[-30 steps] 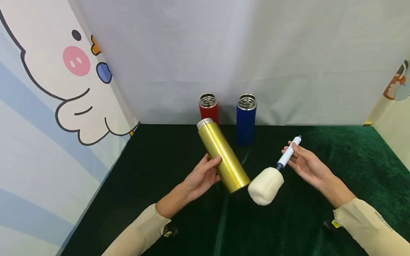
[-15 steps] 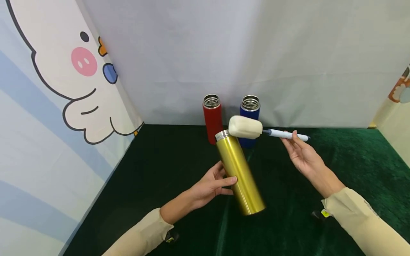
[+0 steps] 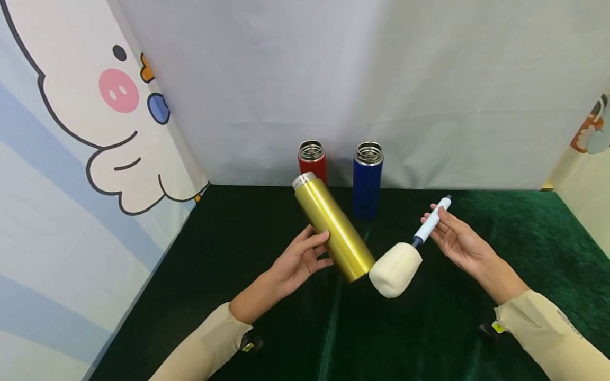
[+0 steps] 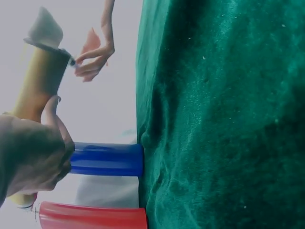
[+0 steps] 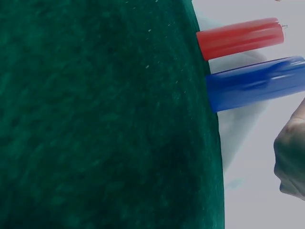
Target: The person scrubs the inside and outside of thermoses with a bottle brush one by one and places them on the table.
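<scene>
My left hand [image 3: 297, 262] grips a gold bottle [image 3: 333, 227] around its lower half, thumb across the front. The bottle tilts, with its silver neck up to the left and its base down to the right. In my right hand [image 3: 462, 241] a sponge bottle brush [image 3: 395, 270] is pinched by its pale blue handle. Its cream sponge head points down to the left and sits right at the gold bottle's base in the head view. The left wrist view shows the gold bottle [image 4: 40, 78] from the side, above the table.
A red bottle [image 3: 313, 157] and a blue bottle [image 3: 367, 182], both without lids, stand upright near the back of the dark green cloth [image 3: 267, 211]. A white curtain [image 3: 305, 69] hangs behind them, and a cartoon-printed panel [image 3: 62, 174] lines the left.
The brush head swings from beside the gold bottle's mouth down to its base. The gold bottle moves up and left and leans more, its neck now overlapping the red bottle.
</scene>
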### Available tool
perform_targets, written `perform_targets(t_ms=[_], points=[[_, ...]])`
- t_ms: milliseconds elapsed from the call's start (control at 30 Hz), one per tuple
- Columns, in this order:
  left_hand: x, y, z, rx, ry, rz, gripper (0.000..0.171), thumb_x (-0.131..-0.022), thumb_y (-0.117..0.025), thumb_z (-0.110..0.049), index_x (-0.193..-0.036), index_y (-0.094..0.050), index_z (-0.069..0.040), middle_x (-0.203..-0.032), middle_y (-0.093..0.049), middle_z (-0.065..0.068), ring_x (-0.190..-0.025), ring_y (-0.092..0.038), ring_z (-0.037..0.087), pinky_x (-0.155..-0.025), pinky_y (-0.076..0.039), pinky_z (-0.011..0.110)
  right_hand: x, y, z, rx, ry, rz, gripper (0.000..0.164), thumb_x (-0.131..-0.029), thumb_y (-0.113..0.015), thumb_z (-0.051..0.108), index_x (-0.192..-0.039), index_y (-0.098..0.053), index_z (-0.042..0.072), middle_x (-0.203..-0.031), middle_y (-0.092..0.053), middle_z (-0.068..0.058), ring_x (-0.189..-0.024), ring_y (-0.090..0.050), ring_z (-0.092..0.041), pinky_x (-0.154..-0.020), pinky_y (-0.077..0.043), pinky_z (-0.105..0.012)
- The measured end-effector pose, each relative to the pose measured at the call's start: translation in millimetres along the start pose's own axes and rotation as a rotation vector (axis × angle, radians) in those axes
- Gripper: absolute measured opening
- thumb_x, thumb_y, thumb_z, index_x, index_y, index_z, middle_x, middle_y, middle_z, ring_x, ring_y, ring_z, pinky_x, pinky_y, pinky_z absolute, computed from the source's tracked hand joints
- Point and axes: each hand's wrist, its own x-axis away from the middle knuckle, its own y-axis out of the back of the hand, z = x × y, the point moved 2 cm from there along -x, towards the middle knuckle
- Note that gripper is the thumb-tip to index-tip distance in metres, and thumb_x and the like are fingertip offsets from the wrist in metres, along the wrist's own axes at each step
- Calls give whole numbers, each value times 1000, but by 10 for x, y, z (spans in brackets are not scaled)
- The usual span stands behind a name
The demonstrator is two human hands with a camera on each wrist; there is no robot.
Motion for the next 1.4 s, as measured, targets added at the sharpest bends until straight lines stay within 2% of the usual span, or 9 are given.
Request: perform_targets(t_ms=[133, 267, 433, 500, 667, 833, 967, 1167, 1400], points=[[24, -28, 50, -21, 71, 59, 46, -104, -51, -19, -147, -36, -18, -131, -58, 0, -121, -59, 16, -100, -53, 40, -54, -66, -31, -47, 17, -19, 28, -110, -38, 13, -123, -61, 4, -116, -71, -17, -109, -73, -26, -93, -60, -34], [50, -48, 121, -79, 117, 101, 49, -101, -53, -15, -147, -37, -15, -130, -59, 0, -119, -61, 16, -99, -54, 39, -114, -166, -53, -125, 50, -84, 16, -108, -45, 10, -119, -55, 6, -115, -71, -17, -110, -73, -28, -97, -58, -35], [77, -79, 166, -134, 132, 146, 57, -99, -54, -12, -152, -34, -13, -133, -57, 1, -120, -61, 17, -99, -55, 38, -93, -202, -33, -232, 95, -152, 10, -104, -53, 8, -113, -55, 3, -113, -68, -15, -109, -73, -30, -101, -55, -34], [68, -91, 160, -135, 118, 142, 52, -101, -51, -13, -151, -35, -12, -131, -58, 1, -118, -62, 17, -98, -55, 38, -64, -176, -20, -223, 101, -165, 10, -104, -53, 8, -111, -57, 3, -112, -68, -14, -108, -73, -29, -101, -55, -34], [-4, -98, 122, -70, 78, 87, 37, -106, -42, -19, -143, -39, -14, -124, -60, 0, -112, -61, 15, -95, -54, 36, 12, -77, 0, -106, 84, -158, 10, -106, -51, 12, -108, -58, 5, -110, -70, -12, -106, -72, -24, -98, -57, -33], [-59, -67, 87, -25, 50, 14, 33, -108, -42, -23, -140, -39, -17, -124, -57, 0, -111, -59, 15, -94, -53, 34, 135, 4, 3, -33, 25, -141, 13, -108, -47, 16, -111, -57, 9, -112, -70, -10, -107, -71, -21, -97, -58, -31], [-80, -42, 72, -38, 54, -11, 35, -110, -42, -28, -142, -40, -16, -125, -59, 0, -110, -63, 14, -95, -54, 33, 239, 49, 7, -37, -9, -131, 19, -108, -45, 18, -111, -61, 9, -112, -70, -9, -106, -72, -21, -97, -58, -30], [-88, -4, 74, -64, 80, 8, 38, -110, -43, -32, -143, -40, -15, -123, -62, -1, -107, -66, 13, -92, -55, 34, 234, 53, -28, -82, -21, -88, 22, -109, -43, 16, -112, -62, 8, -112, -69, -12, -108, -72, -23, -97, -58, -30], [-98, -38, 147, -72, 130, 111, 37, -109, -43, -29, -142, -39, -15, -123, -62, 0, -109, -64, 15, -91, -56, 34, -28, -105, -79, -201, 65, -94, 16, -107, -46, 8, -122, -51, 6, -119, -69, -19, -114, -71, -30, -105, -53, -34]])
